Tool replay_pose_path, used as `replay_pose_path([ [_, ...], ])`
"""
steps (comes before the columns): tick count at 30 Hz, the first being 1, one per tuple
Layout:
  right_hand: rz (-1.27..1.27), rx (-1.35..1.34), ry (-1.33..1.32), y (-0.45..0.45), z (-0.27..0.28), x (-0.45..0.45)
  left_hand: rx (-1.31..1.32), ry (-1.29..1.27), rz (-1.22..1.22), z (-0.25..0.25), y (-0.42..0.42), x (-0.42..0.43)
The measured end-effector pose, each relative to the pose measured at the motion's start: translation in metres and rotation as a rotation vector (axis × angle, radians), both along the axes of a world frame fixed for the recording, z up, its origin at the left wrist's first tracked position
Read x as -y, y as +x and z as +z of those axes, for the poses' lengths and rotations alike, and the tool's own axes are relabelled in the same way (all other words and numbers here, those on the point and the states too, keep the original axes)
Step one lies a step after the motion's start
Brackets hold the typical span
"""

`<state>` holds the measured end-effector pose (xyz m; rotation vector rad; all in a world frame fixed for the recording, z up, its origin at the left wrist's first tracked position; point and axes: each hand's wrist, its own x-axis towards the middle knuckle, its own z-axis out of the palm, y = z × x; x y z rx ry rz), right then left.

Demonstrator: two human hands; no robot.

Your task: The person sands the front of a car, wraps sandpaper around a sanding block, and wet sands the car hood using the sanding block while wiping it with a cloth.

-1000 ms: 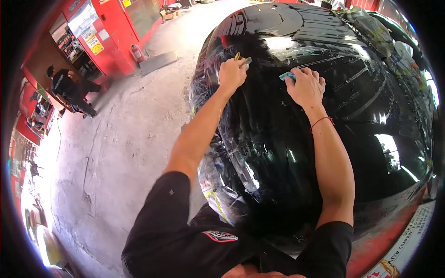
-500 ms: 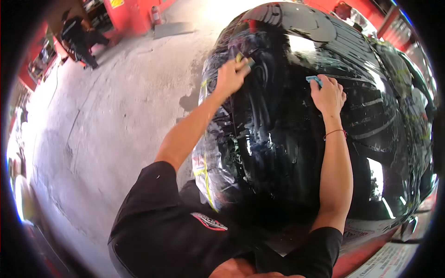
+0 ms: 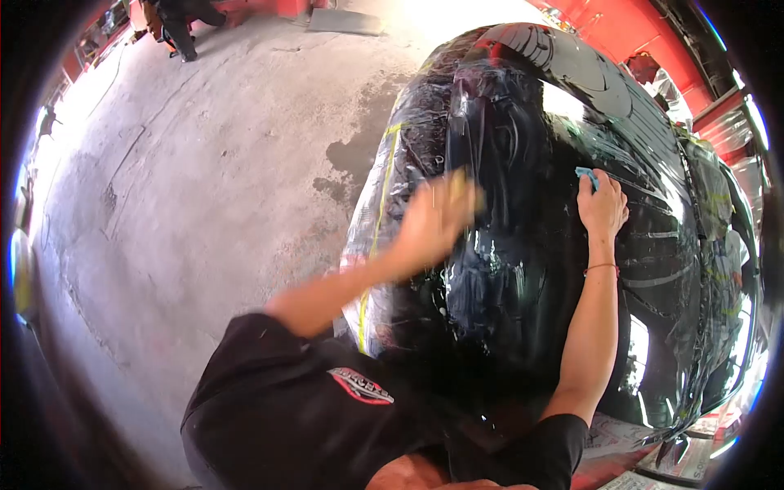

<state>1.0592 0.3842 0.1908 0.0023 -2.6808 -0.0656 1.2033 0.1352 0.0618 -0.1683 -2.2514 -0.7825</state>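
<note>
A wet, glossy black car body panel (image 3: 523, 302) fills the middle of the head view, with streaks of liquid on it. My left hand (image 3: 429, 220) is over its left part, blurred by motion, with its fingers closed on a small yellow block (image 3: 465, 193). Whether the block touches the panel I cannot tell. Farther right, my right hand (image 3: 603, 211) rests on the panel. A small light-blue pad (image 3: 585, 175) sticks out from between its thumb and fingers; the rest of the pad is hidden by the hand.
Clear plastic sheeting with yellow tape (image 3: 382, 220) covers the car's left edge. More plastic (image 3: 709, 204) lies along the right side. Wet patches mark the concrete floor (image 3: 220, 188). Another person's legs (image 3: 175, 28) show at the upper left.
My left hand has come nearer to me along the panel, holding the yellow block. My right hand keeps the blue pad on the panel. The view has tilted down and shifted.
</note>
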Motion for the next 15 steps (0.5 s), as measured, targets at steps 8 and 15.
replay_pose_path([
  [8,0.034,0.002,-0.010,0.000,0.001,-0.003,0.017,0.422,0.070,0.003,-0.053,0.010],
  [15,0.011,0.013,0.008,-0.001,-0.003,-0.002,0.071,0.418,-0.026,-0.014,0.086,-0.025],
])
